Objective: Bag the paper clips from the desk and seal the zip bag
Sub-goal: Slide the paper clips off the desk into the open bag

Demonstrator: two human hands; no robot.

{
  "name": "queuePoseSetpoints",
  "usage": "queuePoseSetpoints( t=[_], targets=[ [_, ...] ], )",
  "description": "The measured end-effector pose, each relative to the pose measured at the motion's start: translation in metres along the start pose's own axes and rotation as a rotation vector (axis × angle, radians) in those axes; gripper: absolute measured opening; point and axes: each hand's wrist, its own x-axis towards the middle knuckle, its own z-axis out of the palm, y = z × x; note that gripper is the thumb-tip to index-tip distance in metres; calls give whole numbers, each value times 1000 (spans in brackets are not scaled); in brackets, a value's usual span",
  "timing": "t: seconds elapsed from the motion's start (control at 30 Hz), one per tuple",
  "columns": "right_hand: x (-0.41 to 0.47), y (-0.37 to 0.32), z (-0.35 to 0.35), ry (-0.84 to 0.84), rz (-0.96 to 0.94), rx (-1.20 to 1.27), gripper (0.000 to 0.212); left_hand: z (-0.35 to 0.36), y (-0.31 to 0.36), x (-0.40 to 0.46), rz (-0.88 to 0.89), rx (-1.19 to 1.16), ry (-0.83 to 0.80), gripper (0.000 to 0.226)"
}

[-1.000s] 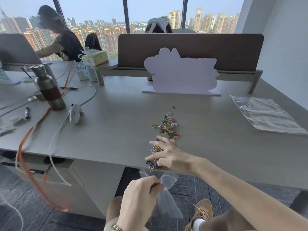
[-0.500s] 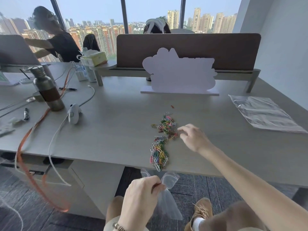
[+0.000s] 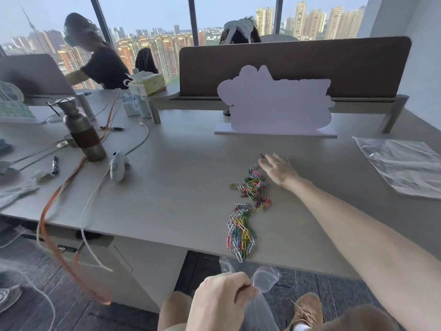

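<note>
Coloured paper clips (image 3: 247, 211) lie in a long strip on the grey desk (image 3: 181, 187), running from mid-desk down to its front edge. A single red clip (image 3: 261, 155) lies apart, just beyond the strip. My right hand (image 3: 278, 169) is stretched out flat over the far end of the strip, fingers apart, fingertips at the red clip. Below the desk edge, my left hand (image 3: 220, 302) pinches the rim of a clear zip bag (image 3: 262, 279), which hangs with its mouth just under the near end of the clips.
A stack of clear bags (image 3: 403, 166) lies at the right. A white cut-out sign (image 3: 274, 106) stands behind the clips before a brown divider. At left are a metal bottle (image 3: 82, 134), a white mouse (image 3: 117, 167), cables and an orange strap. Two people sit beyond.
My right hand left the near pile at the desk edge and reached forward to the far end of the clips. The left hand has kept hold of the bag.
</note>
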Motion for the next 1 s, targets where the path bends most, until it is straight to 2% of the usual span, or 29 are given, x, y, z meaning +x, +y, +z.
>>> queuePoseSetpoints(
  t=[0.17,0.3,0.43,0.53,0.6,0.7,0.8,0.93,1.0],
  targets=[
    [17,-8,6,-124,-156,-44,73,0,-3,6,-22,27,3,23],
    [5,-9,14,-173,-282,43,65,2,-3,6,-12,44,26,27],
    [17,-9,12,-116,-212,51,72,1,-5,7,0,87,-8,24],
    [38,-8,12,-94,-147,-76,81,2,-9,8,-3,110,-2,41],
    [48,-10,15,-116,-197,-104,85,1,-8,8,-9,125,-30,56],
    [44,-17,22,-201,-320,-26,78,0,-13,11,57,108,44,37],
    [23,-21,33,-263,-396,116,91,0,-13,11,56,134,39,23],
    [-12,-22,39,-322,-471,263,80,1,-11,7,29,94,28,41],
    [-35,-28,38,-358,-513,307,70,-1,-11,4,22,73,30,42]
  ],
)
